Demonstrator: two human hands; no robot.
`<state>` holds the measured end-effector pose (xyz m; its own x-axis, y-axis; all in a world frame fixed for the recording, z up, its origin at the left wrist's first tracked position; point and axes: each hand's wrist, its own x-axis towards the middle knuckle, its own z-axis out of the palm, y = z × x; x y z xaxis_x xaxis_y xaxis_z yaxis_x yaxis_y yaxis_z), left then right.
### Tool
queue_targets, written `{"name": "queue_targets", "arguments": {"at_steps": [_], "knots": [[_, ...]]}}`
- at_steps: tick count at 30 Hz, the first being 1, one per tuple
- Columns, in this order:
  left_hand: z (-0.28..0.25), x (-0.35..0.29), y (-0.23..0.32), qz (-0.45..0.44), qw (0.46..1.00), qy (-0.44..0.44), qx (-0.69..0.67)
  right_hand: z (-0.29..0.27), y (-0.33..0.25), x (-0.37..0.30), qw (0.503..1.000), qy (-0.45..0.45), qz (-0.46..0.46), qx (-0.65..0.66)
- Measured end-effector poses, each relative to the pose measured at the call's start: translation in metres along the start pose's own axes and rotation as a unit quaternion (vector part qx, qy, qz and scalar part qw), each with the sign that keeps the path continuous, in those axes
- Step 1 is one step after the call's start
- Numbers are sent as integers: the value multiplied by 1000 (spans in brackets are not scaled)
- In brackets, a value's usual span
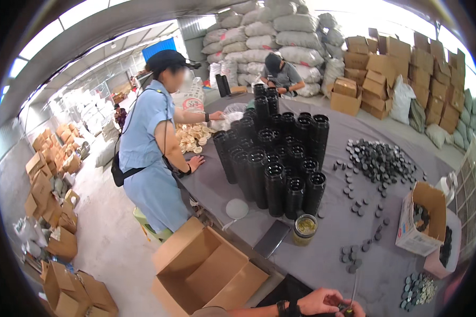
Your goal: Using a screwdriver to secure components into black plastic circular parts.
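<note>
My left hand (318, 301), a dark watch on its wrist, curls at the bottom edge over the grey-covered table (333, 238). Its fingers close on a small dark cap (344, 307). Just to its right, only the fingertips of my right hand (358, 309) show, touching the same spot. A thin pale rod (353, 288) stands up between the two hands; which hand holds it is hidden. Loose black caps (351, 256) lie on the cloth just beyond my hands.
Stacks of tall black tubes (275, 158) fill the table's middle, beside a caps pile (378, 161), a jar (304, 229), a dark flat slab (272, 239). Open cartons: (206, 269) left, (423, 219) right. A person in blue (153, 142) stands left, another (280, 71) beyond.
</note>
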<state>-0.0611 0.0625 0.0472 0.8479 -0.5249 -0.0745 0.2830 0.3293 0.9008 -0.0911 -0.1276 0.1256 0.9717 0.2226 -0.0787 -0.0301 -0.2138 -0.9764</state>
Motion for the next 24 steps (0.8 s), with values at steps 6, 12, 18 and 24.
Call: {"name": "queue_targets", "arguments": {"at_steps": [6,12,18,24], "knots": [[2,-25,18,10,996,77,-36,12,23,3,997,-35,-49,-39],[7,-46,30,38,995,27,-89,22,23,-12,993,-24,-83,-77],[12,-63,42,18,995,5,-100,29,6,-28,993,-31,-76,-82],[7,-65,46,-10,996,-7,-94,44,2,-40,992,21,-107,-60]]}}
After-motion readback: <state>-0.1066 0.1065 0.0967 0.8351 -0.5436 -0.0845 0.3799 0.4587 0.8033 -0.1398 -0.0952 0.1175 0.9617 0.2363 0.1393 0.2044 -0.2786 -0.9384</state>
